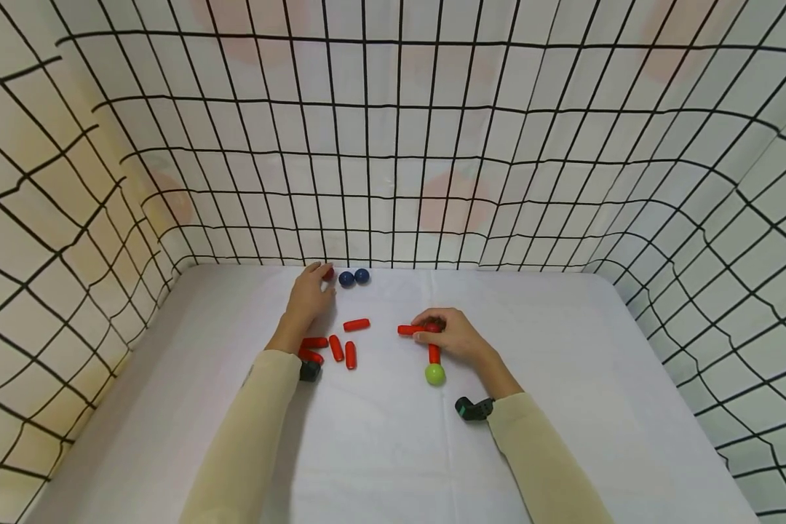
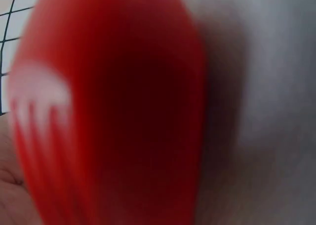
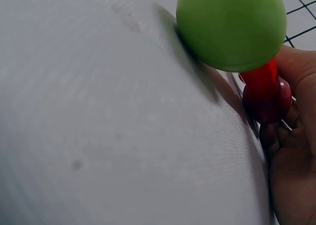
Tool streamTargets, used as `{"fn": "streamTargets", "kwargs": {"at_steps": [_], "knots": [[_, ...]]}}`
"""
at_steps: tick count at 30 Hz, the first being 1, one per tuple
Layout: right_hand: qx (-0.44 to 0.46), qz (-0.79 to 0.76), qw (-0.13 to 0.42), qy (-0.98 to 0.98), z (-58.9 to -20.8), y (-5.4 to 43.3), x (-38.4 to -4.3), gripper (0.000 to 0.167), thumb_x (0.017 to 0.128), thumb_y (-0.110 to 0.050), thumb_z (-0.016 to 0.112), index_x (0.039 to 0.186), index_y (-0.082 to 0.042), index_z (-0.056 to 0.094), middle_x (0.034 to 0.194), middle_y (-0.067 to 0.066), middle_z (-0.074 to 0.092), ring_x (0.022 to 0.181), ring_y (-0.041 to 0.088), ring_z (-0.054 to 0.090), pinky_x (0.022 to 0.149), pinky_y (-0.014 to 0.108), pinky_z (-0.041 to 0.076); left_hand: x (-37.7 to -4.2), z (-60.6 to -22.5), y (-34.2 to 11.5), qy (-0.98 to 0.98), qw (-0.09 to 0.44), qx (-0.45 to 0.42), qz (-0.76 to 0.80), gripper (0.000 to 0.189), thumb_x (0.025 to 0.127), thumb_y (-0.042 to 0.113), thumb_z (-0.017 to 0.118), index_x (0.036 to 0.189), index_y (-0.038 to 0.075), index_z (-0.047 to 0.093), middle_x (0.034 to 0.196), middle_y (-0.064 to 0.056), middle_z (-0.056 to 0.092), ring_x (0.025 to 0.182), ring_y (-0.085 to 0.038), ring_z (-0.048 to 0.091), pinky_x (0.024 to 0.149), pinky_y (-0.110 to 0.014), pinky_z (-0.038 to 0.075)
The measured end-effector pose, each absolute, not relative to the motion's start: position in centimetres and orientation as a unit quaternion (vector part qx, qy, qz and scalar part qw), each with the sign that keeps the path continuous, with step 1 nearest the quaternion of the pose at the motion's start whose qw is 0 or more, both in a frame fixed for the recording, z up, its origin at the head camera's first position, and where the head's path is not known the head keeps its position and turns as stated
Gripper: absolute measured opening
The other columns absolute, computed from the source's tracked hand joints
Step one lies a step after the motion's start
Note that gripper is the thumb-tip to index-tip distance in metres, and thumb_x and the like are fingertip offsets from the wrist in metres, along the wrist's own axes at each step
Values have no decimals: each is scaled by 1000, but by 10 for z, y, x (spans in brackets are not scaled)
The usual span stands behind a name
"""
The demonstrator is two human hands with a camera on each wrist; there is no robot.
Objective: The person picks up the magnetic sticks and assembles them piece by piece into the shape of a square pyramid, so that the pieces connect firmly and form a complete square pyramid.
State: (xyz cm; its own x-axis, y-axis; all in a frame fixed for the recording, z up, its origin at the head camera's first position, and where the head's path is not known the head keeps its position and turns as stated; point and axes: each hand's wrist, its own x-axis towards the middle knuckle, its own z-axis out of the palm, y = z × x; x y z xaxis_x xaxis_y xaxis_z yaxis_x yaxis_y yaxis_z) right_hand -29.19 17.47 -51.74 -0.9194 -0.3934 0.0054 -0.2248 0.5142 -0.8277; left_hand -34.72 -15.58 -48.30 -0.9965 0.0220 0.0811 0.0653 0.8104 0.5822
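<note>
At the back of the table, my left hand [image 1: 310, 295] reaches over a dark red ball [image 1: 329, 274], its fingers touching or nearly touching it and the thumb apart. My right hand [image 1: 457, 335] grips a joined piece by its dark red ball [image 3: 266, 99]. From that ball one red rod [image 1: 409, 330] points left. Another red rod [image 1: 434, 354] runs toward me and ends in a green ball [image 1: 435, 374], which looms large in the right wrist view. A blurred red rod [image 2: 143, 87] fills much of the left wrist view, hiding the left fingers.
Two dark blue balls [image 1: 346, 279] lie beside the left fingertips. Several loose red rods [image 1: 350, 355] are scattered between the hands and under the left wrist. A black wire grid [image 1: 393, 156] rises along the back and both sides of the white table [image 1: 380, 444].
</note>
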Motion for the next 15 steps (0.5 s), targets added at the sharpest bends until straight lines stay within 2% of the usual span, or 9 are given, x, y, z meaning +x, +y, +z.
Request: {"fn": "streamTargets", "kwargs": {"at_steps": [3,5,8,13,15], "knots": [[-178,-466,91,862,-518,174,-290,21,88,-27,83,109,-29,78,110,0,67,102,24,53,83,36,45,-347,-482,-156,-945,41,-12,-323,52,98,11,64,148,8,51,153,-20,48,139,-40,49,118,-53,41],[-176,-467,91,862,-517,174,-290,21,88,-28,83,108,-30,78,109,0,66,102,24,53,83,36,45,-346,-480,-156,-942,46,-2,-334,44,98,12,64,140,5,53,141,-20,55,127,-38,55,112,-51,47],[-174,-466,90,863,-517,174,-289,21,88,-29,83,109,-30,78,109,0,67,101,24,53,83,37,45,-345,-479,-157,-941,46,5,-335,38,99,15,66,133,3,52,127,-20,59,113,-36,57,103,-49,51],[-175,-468,90,862,-517,174,-290,21,88,-29,83,109,-29,78,111,0,68,102,24,54,84,36,46,-344,-479,-160,-952,32,-7,-305,45,102,19,63,143,3,54,136,-22,55,120,-37,56,109,-51,49],[-175,-470,90,860,-518,173,-290,21,88,-28,83,109,-28,78,112,1,68,103,25,55,84,37,46,-342,-478,-161,-952,26,-14,-304,44,101,18,63,143,3,57,137,-22,53,122,-37,55,110,-50,49]]}}
